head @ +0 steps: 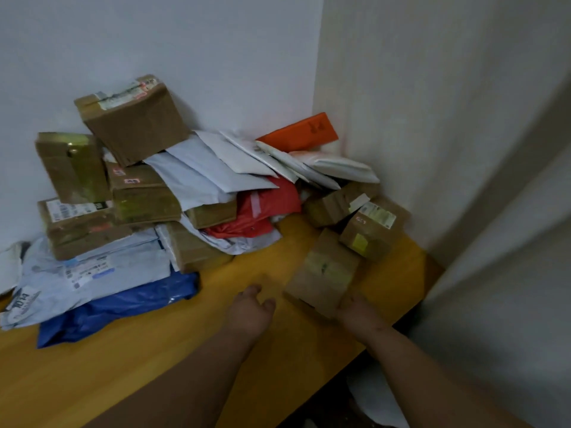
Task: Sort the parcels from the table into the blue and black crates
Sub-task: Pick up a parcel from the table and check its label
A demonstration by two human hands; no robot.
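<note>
A heap of parcels covers the back of the yellow wooden table (154, 350): brown cardboard boxes (136, 125), white and grey mailers (216, 168), a red bag (265, 208), an orange box (299, 132) and a blue bag (117, 307). My right hand (360, 310) grips the near end of a small brown cardboard box (324, 273), tilted just above the table's right part. My left hand (251, 307) hovers beside that box with fingers relaxed and holds nothing. Neither crate is in view.
White walls meet in a corner behind the pile. Two more small brown boxes (370, 227) lie by the right wall. The table's right edge drops off near my right forearm, with something white (377, 396) on the floor below.
</note>
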